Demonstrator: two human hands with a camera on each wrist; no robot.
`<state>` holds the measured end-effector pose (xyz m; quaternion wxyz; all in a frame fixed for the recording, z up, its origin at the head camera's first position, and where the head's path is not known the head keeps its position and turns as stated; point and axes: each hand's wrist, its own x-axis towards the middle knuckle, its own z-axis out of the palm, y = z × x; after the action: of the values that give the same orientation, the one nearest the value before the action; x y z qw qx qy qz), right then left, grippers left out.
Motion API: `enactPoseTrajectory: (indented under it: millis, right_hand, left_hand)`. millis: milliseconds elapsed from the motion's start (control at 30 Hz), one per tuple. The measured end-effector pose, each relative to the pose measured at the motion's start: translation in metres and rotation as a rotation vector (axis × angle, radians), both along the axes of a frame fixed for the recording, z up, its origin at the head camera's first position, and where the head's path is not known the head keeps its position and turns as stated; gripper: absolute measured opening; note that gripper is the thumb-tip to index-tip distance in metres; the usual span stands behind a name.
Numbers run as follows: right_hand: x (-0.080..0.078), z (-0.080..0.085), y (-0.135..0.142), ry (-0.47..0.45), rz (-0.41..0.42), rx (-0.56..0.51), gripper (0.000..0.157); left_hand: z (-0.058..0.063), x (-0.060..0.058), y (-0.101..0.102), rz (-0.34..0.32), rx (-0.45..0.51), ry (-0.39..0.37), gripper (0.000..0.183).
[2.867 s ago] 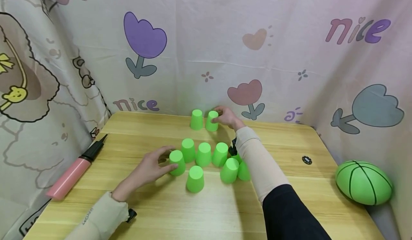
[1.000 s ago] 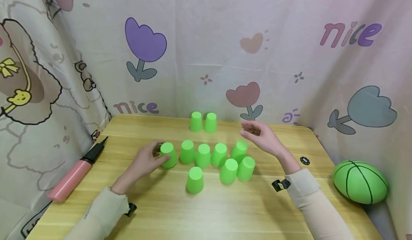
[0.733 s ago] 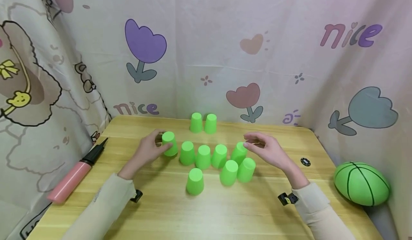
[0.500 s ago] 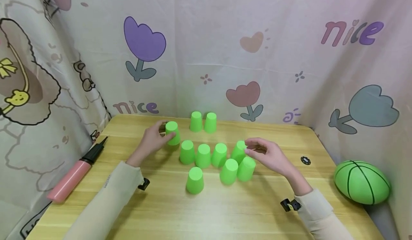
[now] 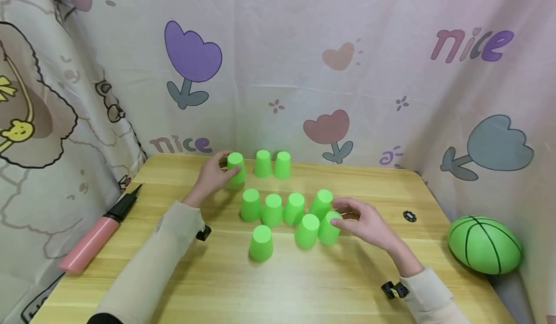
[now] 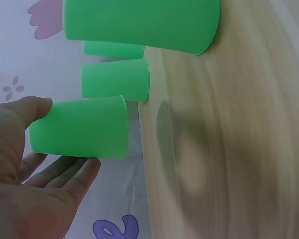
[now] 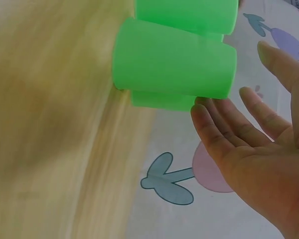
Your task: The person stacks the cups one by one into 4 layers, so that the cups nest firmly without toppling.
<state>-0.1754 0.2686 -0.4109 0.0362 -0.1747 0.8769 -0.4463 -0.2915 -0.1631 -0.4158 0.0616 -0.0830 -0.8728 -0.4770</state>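
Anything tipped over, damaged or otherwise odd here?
The green ball looks oddly placed: it lies at the right edge of the table and seems partly to overhang it. Otherwise nothing stands out: the green cups are all mouth-down, with none toppled or visibly damaged.

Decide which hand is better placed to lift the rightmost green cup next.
Probably the right hand: it grips nothing and is beside that cup, while the left hand holds another cup farther back.

Pink pump left; green ball and apparently a poker chip right.
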Motion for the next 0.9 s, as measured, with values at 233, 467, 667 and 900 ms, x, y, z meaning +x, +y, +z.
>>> enactPoseTrajectory:
  millis: [233, 467, 667, 900]
  right_hand:
    - [0.003, -0.010, 0.003, -0.026, 0.038, -0.022, 0.061]
    - [0.003, -0.016, 0.005, -0.045, 0.055, -0.019, 0.064]
    - [0.002, -0.020, 0.006, -0.055, 0.045, -0.028, 0.066]
    - [0.003, -0.026, 0.007, -0.064, 0.058, -0.032, 0.063]
  left_hand:
    - [-0.002, -0.017, 0.005, 0.001, -0.012, -0.036, 0.063]
    - [-0.003, -0.031, 0.011, 0.015, -0.015, -0.041, 0.065]
    - [-0.006, -0.042, 0.014, 0.007, -0.010, -0.049, 0.066]
    - [-0.014, -0.048, 0.016, -0.010, 0.015, -0.100, 0.066]
